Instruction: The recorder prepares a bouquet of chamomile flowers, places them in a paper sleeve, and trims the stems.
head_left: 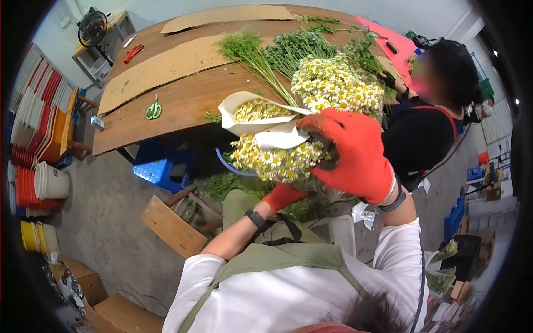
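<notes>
A bunch of small white chamomile-like flowers with yellow centres point(272, 158) is held in front of my body, at the table's near edge. White wrapping paper point(236, 114) curves around and between its blooms. My right hand point(358, 158), in a red glove with a dark palm, curls in from the right, its fingers bent over the paper's narrow end and its thumb beside the blooms. Below the bunch is my left hand point(284, 197), also red-gloved, closed around its lower part; its fingertips are hidden. A larger heap of the same flowers point(338, 86) lies just beyond.
The brown table point(183, 116) bears green-handled scissors point(154, 109), red cutters point(133, 53), cardboard sheets point(161, 71) and leafy stems point(297, 50). A co-worker point(425, 122) stands at the right. A blue stool point(161, 166) and a wooden board point(173, 226) are low on the left.
</notes>
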Tool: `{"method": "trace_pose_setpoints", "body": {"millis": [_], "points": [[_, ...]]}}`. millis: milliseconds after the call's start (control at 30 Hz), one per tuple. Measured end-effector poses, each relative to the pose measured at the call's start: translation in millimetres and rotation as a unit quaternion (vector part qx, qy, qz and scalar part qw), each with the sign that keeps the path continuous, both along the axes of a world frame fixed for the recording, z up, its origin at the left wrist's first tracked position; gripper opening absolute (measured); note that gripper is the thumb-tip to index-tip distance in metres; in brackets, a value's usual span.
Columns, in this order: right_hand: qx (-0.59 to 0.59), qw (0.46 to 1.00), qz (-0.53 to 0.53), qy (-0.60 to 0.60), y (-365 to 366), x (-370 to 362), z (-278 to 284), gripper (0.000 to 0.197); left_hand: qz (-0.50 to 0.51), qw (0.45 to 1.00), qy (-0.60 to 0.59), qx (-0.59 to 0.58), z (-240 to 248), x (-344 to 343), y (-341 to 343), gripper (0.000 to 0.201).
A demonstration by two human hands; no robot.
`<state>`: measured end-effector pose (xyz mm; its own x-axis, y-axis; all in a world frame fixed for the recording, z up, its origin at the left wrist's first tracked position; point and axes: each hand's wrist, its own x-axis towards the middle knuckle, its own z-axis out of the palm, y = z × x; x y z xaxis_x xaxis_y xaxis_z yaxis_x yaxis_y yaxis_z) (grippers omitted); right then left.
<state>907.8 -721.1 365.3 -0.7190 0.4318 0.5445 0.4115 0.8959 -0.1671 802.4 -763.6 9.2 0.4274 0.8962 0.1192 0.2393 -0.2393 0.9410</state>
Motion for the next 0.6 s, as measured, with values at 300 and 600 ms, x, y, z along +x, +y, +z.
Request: {"method": "trace_pose_setpoints", "body": {"millis": [300,600], "points": [[-0.043,0.994,-0.099,-0.035,158.5,-168.5,9.3,0.052,-0.009,0.992,-0.118,-0.037,18.8,-150.2,170.4,0.052],[0.043,0.987,-0.147,-0.051,496.5,-621.5,23.7,0.040,0.009,0.960,-0.202,-0.195,25.8,-555.3,428.3,0.038]]}}
